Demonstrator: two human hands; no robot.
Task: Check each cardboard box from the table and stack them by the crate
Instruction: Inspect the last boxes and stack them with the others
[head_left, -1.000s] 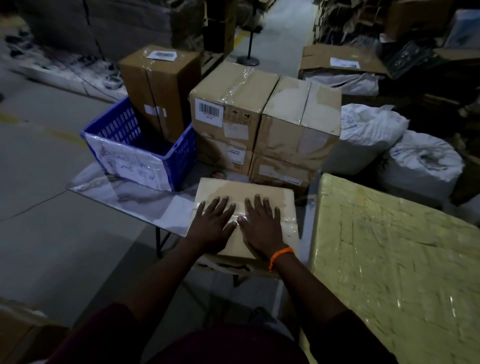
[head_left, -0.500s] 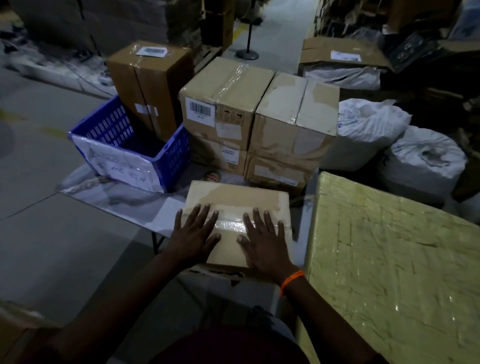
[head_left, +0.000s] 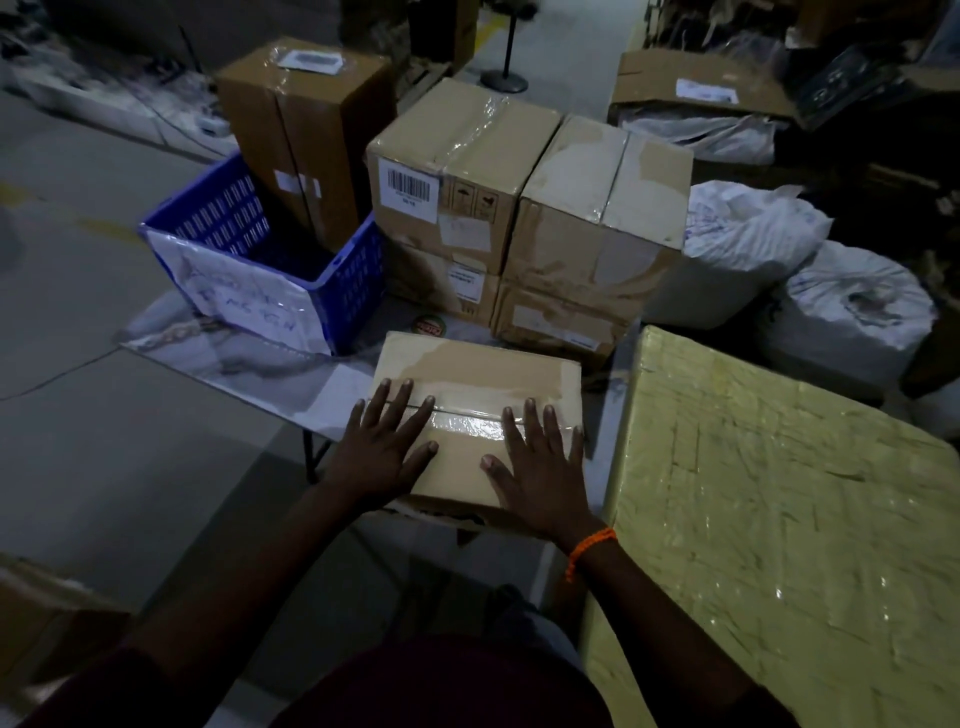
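The cardboard box (head_left: 478, 374) lies flat at the near edge of the counter (head_left: 291, 374), top face up. Whether its near side passes that edge cannot be told. Its taped seam runs left to right, roughly square to the person's line of sight. The top appears close to square from this angle, so the long axis cannot be fixed. The left hand (head_left: 384, 447) rests on the near-left corner of the top and the right hand (head_left: 540, 467) on the near-right part. The grip of each is apart, with fingers straight and spread flat and nothing clasped. An orange band (head_left: 589, 545) sits on the right wrist. To the left of the box a strip of bare counter runs to the blue crate (head_left: 353, 280), which stands near the far-left corner with a white sheet across its front. On the far side, only a narrow gap, with a small round disc (head_left: 428, 326) lying in it, separates the box from the stacked boxes (head_left: 597, 208), two columns two high and touching side by side. A tall box (head_left: 306, 135) stands upright behind the crate. To the right, a yellow wrapped block (head_left: 779, 519) stands just beside the box across a thin gap. White sacks (head_left: 743, 244) lie beyond the stack on the right.
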